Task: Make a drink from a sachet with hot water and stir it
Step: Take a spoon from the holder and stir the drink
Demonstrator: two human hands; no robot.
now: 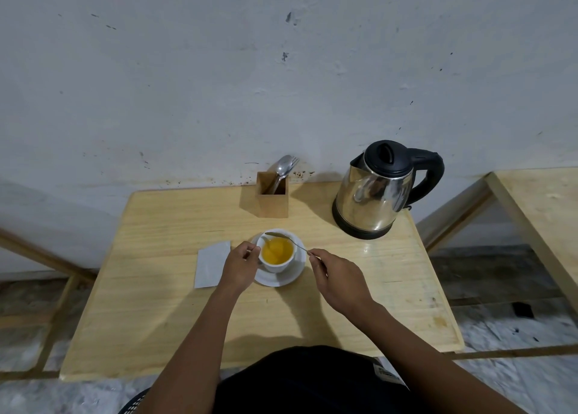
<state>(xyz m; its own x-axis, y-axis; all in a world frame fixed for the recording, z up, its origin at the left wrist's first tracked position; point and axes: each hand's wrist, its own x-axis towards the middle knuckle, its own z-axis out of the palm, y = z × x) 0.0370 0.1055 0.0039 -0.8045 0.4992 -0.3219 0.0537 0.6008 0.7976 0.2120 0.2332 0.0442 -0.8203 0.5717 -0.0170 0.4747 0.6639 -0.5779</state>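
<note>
A white ceramic cup (276, 257) of orange-yellow drink (277, 250) stands on a white saucer (281, 276) near the middle of the pale wooden table (175, 291). The left hand (240, 265) is closed on the cup's side, pinching at its rim. The right hand (336, 280) grips the handle of a thin metal spoon (283, 238), held over the cup. A flat white sachet (211, 264) lies just left of the saucer. Toward the back edge stand a wooden cutlery box (271, 199) and a steel electric kettle (380, 193).

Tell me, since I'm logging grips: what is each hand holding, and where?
Right hand pinches the spoon by its handle end; left hand holds the cup at its side.
</note>
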